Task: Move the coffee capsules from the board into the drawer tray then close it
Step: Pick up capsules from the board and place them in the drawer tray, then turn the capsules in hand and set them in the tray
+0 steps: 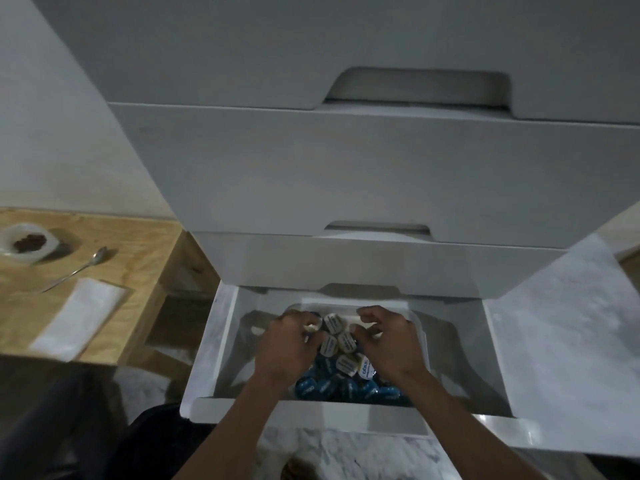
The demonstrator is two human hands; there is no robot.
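Note:
The bottom white drawer (498, 382) is pulled out below me. Inside it sits a white tray (420, 327) with several coffee capsules (341, 367), white-lidded ones toward the back and blue ones toward the front. Both of my hands reach down into the tray. My left hand (289, 344) hovers over the left side with fingers curled, and something pale shows at its fingertips; whether it grips a capsule I cannot tell. My right hand (388, 341) is over the right side, fingers bent and apart, touching the white-lidded capsules.
Two shut white drawers (346, 174) stack above the open one. To the left is a wooden board (138, 258) bearing a white bowl (26, 245) of dark grounds, a spoon (78, 270) and a white cloth (78, 318). Marble floor (568, 323) lies around the drawer.

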